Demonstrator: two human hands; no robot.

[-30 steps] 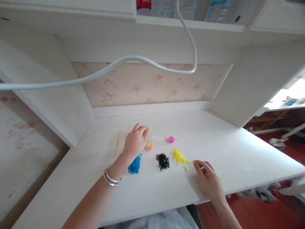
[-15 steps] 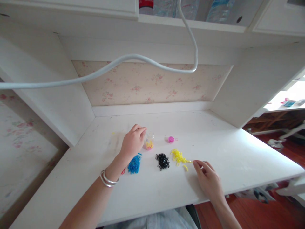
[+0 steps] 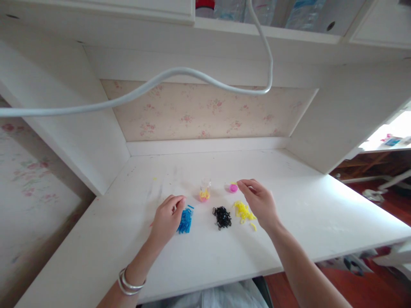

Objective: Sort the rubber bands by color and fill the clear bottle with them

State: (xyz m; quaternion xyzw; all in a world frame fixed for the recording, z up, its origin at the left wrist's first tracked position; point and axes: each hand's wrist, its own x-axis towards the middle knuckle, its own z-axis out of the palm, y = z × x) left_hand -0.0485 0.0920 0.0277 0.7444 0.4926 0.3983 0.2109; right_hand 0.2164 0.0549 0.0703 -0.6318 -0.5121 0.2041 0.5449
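Note:
My right hand (image 3: 259, 202) pinches a small yellow rubber band (image 3: 234, 183) at its fingertips, over the pink lid (image 3: 233, 188). Below it lies a heap of yellow bands (image 3: 243, 211). My left hand (image 3: 167, 217), with two silver bracelets on its wrist, hovers by the pile of blue bands (image 3: 185, 220), partly covering it. Its fingers are curled together, and whatever they may hold is hidden. Between the hands stands a small clear container (image 3: 204, 193) with yellow and pink pieces in its bottom. Black bands (image 3: 222, 217) sit in a heap nearer to me.
The white desk (image 3: 205, 256) runs back to a floral-papered panel (image 3: 205, 113) under a shelf with plastic bottles. A white cable (image 3: 180, 73) crosses in front of the upper view. Side panels bound the desk left and right.
My left hand has moved from the clear container down and left to the blue pile. My right hand has carried a yellow band from the yellow heap up and left towards the pink lid.

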